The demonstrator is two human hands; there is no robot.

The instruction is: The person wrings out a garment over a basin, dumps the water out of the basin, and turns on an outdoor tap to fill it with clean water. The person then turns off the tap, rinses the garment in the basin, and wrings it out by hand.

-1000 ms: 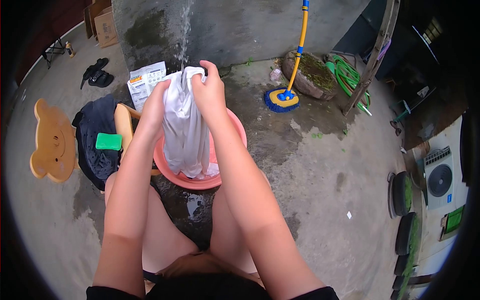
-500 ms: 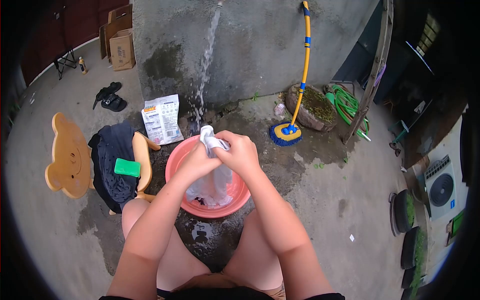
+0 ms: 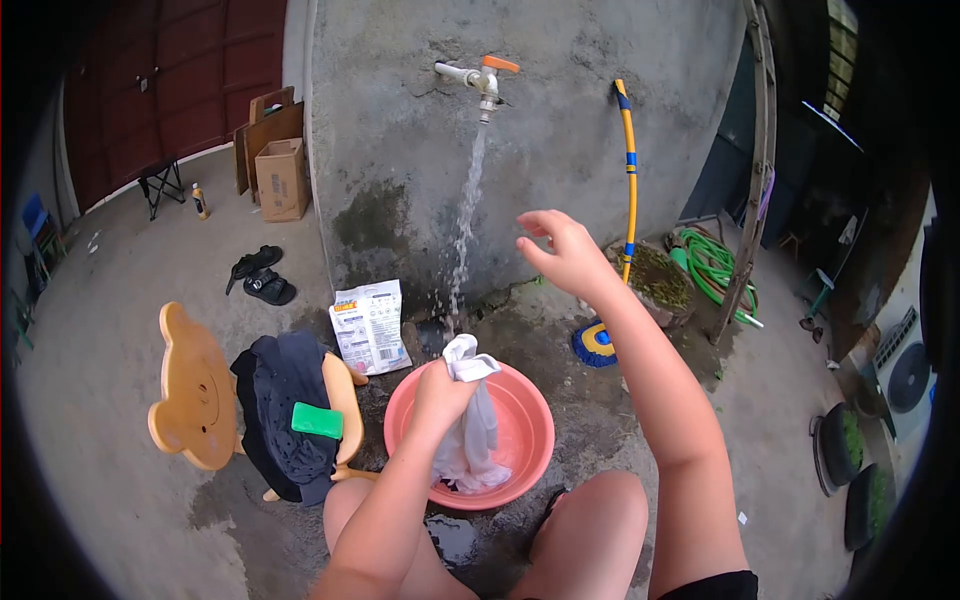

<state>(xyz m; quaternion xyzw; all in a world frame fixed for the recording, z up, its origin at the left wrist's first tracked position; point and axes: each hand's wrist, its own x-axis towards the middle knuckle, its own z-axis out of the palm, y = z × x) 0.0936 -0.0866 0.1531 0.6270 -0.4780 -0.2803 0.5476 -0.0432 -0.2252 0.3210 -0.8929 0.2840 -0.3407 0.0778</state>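
Note:
My left hand is closed around a wet white cloth garment, whose lower part hangs into a pink basin. My right hand is raised in the air to the right of the falling water, fingers apart and slightly curled, holding nothing. Above and left of it, a wall tap with an orange lever pours a stream of water down behind the basin. Dark clothes with a green soap bar on them lie on a small bear-backed chair.
A white printed packet stands by the wall, left of the basin. A mop with a yellow-and-blue handle leans near a stone planter and a coiled green hose. Black sandals and a cardboard box are at the left.
My right hand has let go of the white garment and moved up and right. My left hand still holds it. The view has tilted up, bringing the tap into sight.

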